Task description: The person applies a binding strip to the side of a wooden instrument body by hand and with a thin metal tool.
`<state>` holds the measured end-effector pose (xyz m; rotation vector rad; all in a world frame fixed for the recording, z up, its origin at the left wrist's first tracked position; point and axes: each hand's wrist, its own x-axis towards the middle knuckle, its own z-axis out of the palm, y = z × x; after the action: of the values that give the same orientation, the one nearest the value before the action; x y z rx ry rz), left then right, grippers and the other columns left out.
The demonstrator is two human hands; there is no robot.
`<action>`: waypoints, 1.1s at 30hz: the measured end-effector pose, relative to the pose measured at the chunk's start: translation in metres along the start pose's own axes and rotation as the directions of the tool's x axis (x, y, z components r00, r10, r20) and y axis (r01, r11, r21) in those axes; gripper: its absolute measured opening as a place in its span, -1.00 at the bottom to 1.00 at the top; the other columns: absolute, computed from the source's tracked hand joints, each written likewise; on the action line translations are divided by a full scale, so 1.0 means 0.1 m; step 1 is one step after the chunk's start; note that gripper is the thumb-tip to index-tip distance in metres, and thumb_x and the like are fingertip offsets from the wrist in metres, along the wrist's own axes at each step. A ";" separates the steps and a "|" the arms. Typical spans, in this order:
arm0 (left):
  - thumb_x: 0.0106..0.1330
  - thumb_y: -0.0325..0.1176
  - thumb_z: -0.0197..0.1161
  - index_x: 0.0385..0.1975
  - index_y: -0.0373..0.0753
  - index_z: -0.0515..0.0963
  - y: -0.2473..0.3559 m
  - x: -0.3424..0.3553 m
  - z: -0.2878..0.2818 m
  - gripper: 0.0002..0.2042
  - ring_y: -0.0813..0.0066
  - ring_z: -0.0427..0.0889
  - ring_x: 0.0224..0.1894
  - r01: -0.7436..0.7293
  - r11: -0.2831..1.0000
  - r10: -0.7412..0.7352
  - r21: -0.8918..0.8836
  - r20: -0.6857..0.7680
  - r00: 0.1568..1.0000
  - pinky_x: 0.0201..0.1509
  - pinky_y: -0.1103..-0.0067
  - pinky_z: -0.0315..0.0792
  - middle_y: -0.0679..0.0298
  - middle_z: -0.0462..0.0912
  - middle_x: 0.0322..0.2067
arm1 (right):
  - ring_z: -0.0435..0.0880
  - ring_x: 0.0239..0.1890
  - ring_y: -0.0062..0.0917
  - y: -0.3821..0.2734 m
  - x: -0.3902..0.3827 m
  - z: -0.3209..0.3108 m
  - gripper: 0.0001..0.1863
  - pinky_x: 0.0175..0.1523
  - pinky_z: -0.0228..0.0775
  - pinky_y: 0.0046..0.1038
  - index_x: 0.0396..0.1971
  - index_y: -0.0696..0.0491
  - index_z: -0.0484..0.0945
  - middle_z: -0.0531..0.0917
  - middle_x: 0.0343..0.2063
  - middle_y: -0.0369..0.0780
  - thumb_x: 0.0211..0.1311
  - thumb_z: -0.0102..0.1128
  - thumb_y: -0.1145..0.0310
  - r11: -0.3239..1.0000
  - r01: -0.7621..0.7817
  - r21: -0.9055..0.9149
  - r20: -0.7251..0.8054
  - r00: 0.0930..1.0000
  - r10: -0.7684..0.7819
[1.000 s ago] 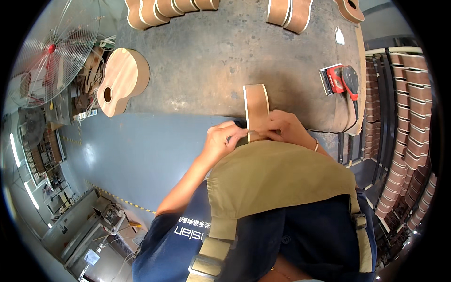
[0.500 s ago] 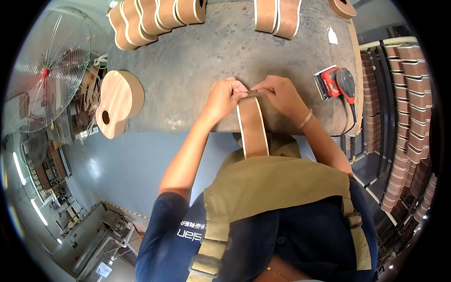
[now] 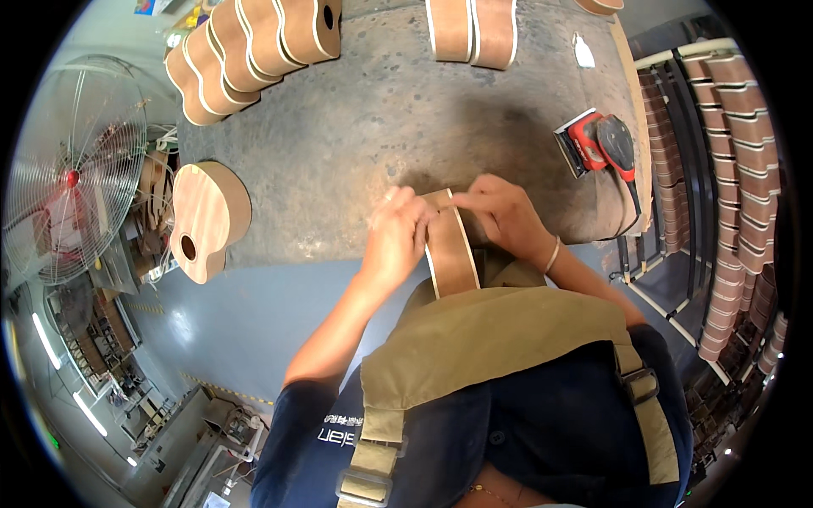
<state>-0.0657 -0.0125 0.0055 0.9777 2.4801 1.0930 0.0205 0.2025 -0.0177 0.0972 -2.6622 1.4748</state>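
Guitar body (image 3: 453, 258), side up, between left hand (image 3: 396, 233) and right hand (image 3: 508, 218)

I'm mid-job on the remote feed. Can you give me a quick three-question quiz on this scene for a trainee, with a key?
1. True or false: the red sander lies on the table, to the right of both hands.
2. Which is nearest the white bottle?
A) the fan
B) the red sander
C) the pale-topped body
3. What is between the left hand and the right hand?

Key: 1. True. 2. B. 3. A brown, pale-edged instrument body.
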 end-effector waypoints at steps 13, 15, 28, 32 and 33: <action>0.04 -0.64 0.34 -0.32 -0.21 0.67 -0.08 -0.39 0.23 -0.78 0.06 0.47 -0.36 -0.304 0.945 0.315 0.117 -0.091 0.945 -0.29 0.25 0.42 0.15 0.47 -0.45 | 0.66 -0.26 -0.29 0.07 -0.35 0.06 -0.61 -0.10 0.55 -0.36 -0.04 -0.05 0.82 0.74 -0.31 -0.23 0.19 0.21 0.57 0.967 0.230 -0.107 -0.043 0.971 -0.235; 0.12 -0.63 0.36 -0.35 -0.24 0.68 -0.03 -0.23 0.17 -0.85 0.06 0.47 -0.36 -0.250 0.958 0.268 0.143 -0.120 0.956 -0.28 0.26 0.42 0.12 0.47 -0.46 | 0.67 -0.24 -0.28 0.11 -0.26 0.07 -0.62 -0.09 0.55 -0.34 -0.04 -0.05 0.82 0.74 -0.31 -0.22 0.21 0.19 0.57 0.978 0.190 -0.085 -0.042 0.980 -0.194; 0.15 -0.68 0.43 -0.34 -0.27 0.71 0.14 -0.57 0.26 -0.85 0.17 0.50 -0.33 -0.241 0.968 0.243 -0.068 0.023 0.970 -0.26 0.38 0.48 0.20 0.54 -0.42 | 0.65 -0.33 -0.39 0.05 -0.78 0.08 -0.55 -0.17 0.52 -0.40 0.07 -0.13 0.81 0.72 -0.35 -0.26 0.27 0.20 0.59 0.997 0.077 0.028 0.092 0.993 -0.079; 0.19 -0.65 0.41 -0.37 -0.27 0.70 0.33 -0.70 0.03 -0.90 0.11 0.56 -0.30 -0.026 0.955 0.108 -0.297 0.265 0.958 -0.17 0.35 0.51 0.16 0.55 -0.45 | 0.64 -0.43 -0.43 -0.29 -0.92 -0.13 -0.62 -0.27 0.46 -0.43 0.00 -0.15 0.84 0.67 -0.46 -0.22 0.28 0.27 0.55 0.975 -0.092 0.201 0.241 0.970 0.042; 0.20 -0.64 0.40 -0.39 -0.28 0.69 0.37 -0.72 -0.02 -0.91 0.07 0.59 -0.27 0.027 0.941 0.092 -0.338 0.329 0.940 -0.12 0.33 0.53 0.14 0.56 -0.45 | 0.65 -0.43 -0.42 -0.45 -0.95 -0.21 -0.64 -0.28 0.46 -0.41 -0.01 -0.13 0.85 0.67 -0.47 -0.22 0.28 0.26 0.54 0.971 -0.093 0.218 0.270 0.962 0.032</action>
<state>0.0043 -0.0438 0.0322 1.0049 1.9283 1.1941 0.1209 0.1972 0.0207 0.2453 -2.7007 1.9114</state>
